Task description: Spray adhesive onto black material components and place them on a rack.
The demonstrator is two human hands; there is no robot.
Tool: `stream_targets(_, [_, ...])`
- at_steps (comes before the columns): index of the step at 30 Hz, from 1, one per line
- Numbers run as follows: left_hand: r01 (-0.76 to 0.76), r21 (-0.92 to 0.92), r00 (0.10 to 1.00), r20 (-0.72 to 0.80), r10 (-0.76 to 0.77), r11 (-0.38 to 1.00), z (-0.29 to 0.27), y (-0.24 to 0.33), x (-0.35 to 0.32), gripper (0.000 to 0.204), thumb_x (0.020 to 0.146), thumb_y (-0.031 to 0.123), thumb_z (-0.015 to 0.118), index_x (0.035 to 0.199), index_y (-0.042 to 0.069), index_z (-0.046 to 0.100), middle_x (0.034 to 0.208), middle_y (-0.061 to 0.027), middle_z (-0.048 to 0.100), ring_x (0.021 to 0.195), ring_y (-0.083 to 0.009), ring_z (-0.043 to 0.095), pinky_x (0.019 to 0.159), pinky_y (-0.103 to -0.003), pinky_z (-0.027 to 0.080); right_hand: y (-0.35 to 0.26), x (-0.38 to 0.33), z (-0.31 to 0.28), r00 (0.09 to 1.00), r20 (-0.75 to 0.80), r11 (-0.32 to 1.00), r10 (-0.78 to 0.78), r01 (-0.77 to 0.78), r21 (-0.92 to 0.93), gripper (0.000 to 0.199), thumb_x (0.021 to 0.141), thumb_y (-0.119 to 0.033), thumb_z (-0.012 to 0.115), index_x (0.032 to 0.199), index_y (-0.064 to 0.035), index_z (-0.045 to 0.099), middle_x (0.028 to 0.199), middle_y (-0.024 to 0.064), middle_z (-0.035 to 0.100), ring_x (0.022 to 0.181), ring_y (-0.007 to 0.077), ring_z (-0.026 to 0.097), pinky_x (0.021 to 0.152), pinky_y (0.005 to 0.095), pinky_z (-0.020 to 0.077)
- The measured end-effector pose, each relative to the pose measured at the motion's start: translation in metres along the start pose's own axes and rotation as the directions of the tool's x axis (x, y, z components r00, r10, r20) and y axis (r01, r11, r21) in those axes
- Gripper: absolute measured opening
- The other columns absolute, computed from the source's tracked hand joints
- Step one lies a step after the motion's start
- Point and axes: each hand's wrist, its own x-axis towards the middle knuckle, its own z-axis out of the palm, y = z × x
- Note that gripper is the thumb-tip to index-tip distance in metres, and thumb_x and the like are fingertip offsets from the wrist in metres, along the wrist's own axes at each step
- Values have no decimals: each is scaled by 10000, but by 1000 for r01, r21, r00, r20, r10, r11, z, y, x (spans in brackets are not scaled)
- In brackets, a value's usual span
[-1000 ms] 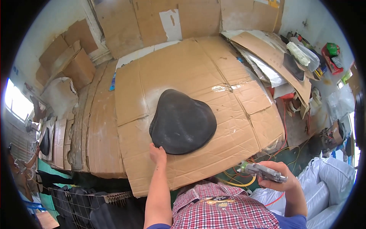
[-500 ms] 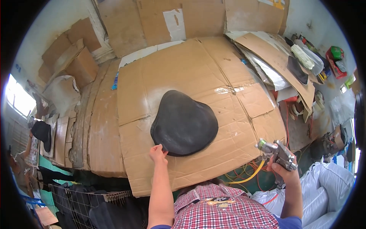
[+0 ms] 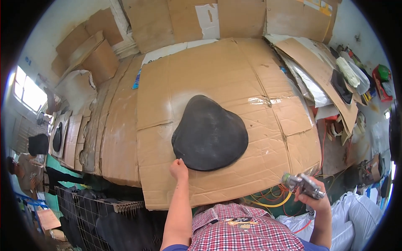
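My left hand (image 3: 179, 168) rests at the near edge of the black seat-shaped pad (image 3: 210, 133), fingertips pinching its rim. The pad lies flat in the middle of the cardboard sheet (image 3: 201, 71) that covers the table. My right hand (image 3: 313, 200) is off the table's right corner, fingers clenched around a metal spray gun (image 3: 302, 184) held up over orange and yellow hoses (image 3: 272, 200). A wire crate (image 3: 90, 217) stands below the table to my left with dark pieces stacked inside; what they are I cannot tell. Flattened cardboard boxes (image 3: 90, 48) lean against the far wall.
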Motion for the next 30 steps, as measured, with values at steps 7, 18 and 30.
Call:
stream_targets(7, [138, -301, 990, 76, -121, 943, -21, 75, -27, 103, 851, 110, 603, 818, 31, 546, 660, -72, 567, 503, -181, 585, 435, -289, 497, 39, 62, -8, 980, 179, 988, -91, 111, -107, 503, 769, -86, 676, 1239, -43, 501, 863, 86, 622, 771, 145, 598, 700, 286, 488])
stream_targets(18, [287, -523, 958, 153, -243, 803, -38, 173, -6, 49, 847, 66, 549, 871, 24, 540, 760, -71, 561, 653, -194, 583, 556, -346, 521, 175, 220, 160, 781, 624, 981, -24, 140, -138, 404, 782, -133, 645, 1162, -39, 544, 897, 92, 638, 818, 208, 616, 747, 339, 488])
stream_targets(30, [630, -770, 776, 630, -35, 102, -20, 160, 32, 398, 760, -103, 464, 1138, 17, 487, 999, -156, 567, 781, -291, 604, 718, -421, 562, 192, 272, 168, 701, 682, 891, 208, -423, 163, 593, 781, -42, 630, 1333, -79, 414, 793, 59, 604, 640, 137, 607, 631, 271, 519])
